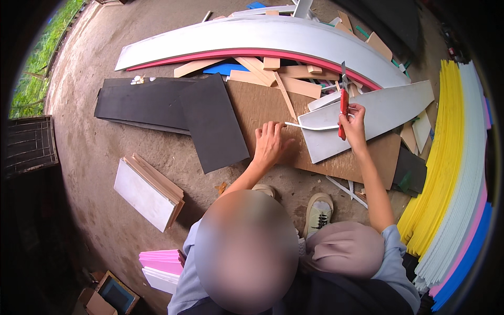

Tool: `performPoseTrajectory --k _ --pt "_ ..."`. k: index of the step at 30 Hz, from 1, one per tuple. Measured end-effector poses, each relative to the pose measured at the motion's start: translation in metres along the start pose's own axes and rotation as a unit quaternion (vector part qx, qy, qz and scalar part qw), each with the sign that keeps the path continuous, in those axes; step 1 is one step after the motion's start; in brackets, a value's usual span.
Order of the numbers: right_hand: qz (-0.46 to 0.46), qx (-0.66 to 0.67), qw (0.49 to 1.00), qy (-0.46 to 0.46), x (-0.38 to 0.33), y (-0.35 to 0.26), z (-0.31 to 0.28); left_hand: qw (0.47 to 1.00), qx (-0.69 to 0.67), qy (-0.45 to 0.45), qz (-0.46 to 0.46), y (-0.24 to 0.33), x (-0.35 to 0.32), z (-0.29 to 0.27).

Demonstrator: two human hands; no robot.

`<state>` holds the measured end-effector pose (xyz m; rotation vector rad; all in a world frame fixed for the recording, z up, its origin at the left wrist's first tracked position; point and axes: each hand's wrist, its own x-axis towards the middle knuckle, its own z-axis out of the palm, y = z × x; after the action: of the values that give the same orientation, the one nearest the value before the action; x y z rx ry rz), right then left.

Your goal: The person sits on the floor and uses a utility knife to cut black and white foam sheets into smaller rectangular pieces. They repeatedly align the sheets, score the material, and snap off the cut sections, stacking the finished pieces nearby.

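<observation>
In my right hand (353, 123) is a red utility knife (344, 107), held upright with its blade pointing away from me. A thin white strip (312, 127) stretches leftward from that hand; whether the fingers pinch it too, I cannot tell. Beneath it lies a white foam-like sheet (325, 140), on top of a brown wooden board (386, 152). My left hand (269, 142) is over the board's near side with fingers apart, holding nothing, close to the strip's left end. A black sheet (212, 126) overlaps the board's left side.
Long white curved sheet (252, 37) with a red one beneath spans the far side, over tan offcuts (299, 86). At right stand stacked yellow sheets (443, 131) and pale blue ones (470, 173). A stack of white and tan panels (144, 194) rests on the left floor, pink sheets (160, 260) nearer.
</observation>
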<state>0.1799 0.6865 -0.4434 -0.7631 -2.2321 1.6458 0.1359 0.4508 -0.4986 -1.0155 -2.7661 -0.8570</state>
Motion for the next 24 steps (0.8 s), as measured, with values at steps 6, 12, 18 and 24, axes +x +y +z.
performPoseTrajectory --k 6,12,18,24 --pt "0.154 0.044 0.985 0.066 -0.029 0.032 -0.069 0.994 -0.052 0.024 0.093 0.002 0.035 0.010" --pt "0.166 0.034 0.983 0.067 -0.047 0.054 -0.083 0.990 -0.018 -0.070 0.122 -0.015 0.055 -0.003" --pt "0.163 0.104 0.978 0.072 -0.043 0.048 -0.083 0.997 -0.037 0.055 0.025 -0.051 0.088 -0.062" --pt "0.156 0.095 0.980 0.083 -0.044 0.080 -0.087 0.973 0.058 -0.132 0.179 -0.008 0.048 -0.017"
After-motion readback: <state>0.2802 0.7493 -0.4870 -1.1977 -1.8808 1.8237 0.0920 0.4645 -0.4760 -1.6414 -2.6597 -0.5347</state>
